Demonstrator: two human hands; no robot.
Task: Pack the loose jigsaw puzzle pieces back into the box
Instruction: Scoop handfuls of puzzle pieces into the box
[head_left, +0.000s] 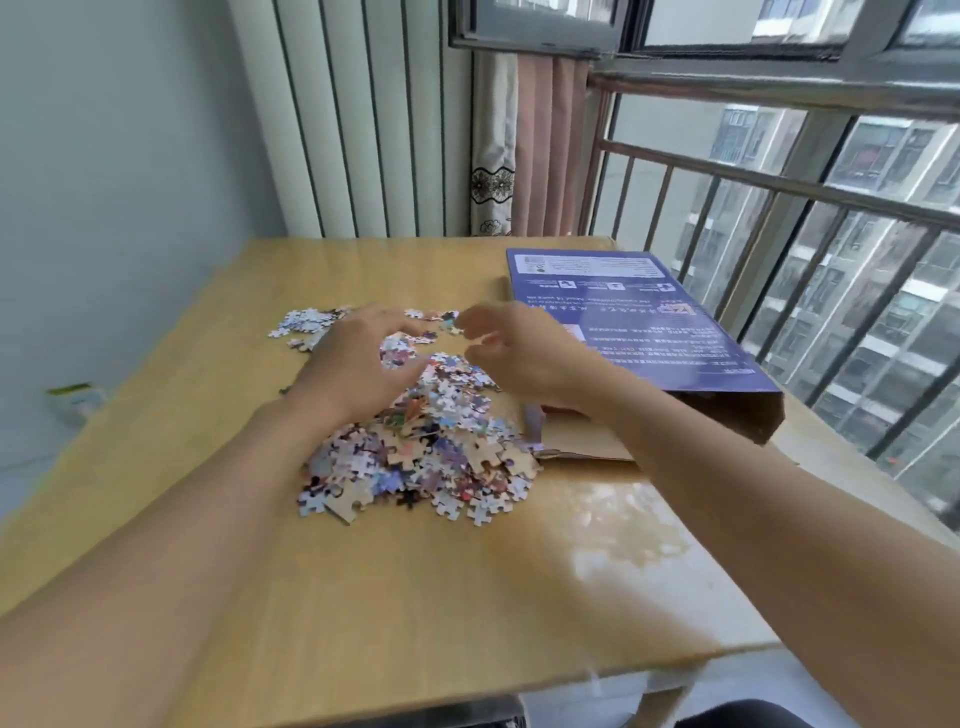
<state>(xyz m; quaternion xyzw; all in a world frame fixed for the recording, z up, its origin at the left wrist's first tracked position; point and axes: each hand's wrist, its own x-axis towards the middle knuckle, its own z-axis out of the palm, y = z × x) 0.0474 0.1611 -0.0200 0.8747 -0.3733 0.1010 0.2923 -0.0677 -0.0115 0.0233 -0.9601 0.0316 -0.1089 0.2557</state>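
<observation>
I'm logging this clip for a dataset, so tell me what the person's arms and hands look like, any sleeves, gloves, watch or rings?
Both arms are bare from the bottom frame edge to the wrists, with no sleeves in view. The left hand and right hand wear no gloves, and no watch or bracelet shows on either wrist. The fingers are slightly motion-blurred, so rings cannot be ruled out, though none is visible.

2 bare forearms, extended forward, converging. Left hand (358, 358): palm down, fingers spread and arched, thumb toward the right. Right hand (519, 353): blurred, fingers loosely curled, fingertips near left hand; contents cannot be told.
</observation>
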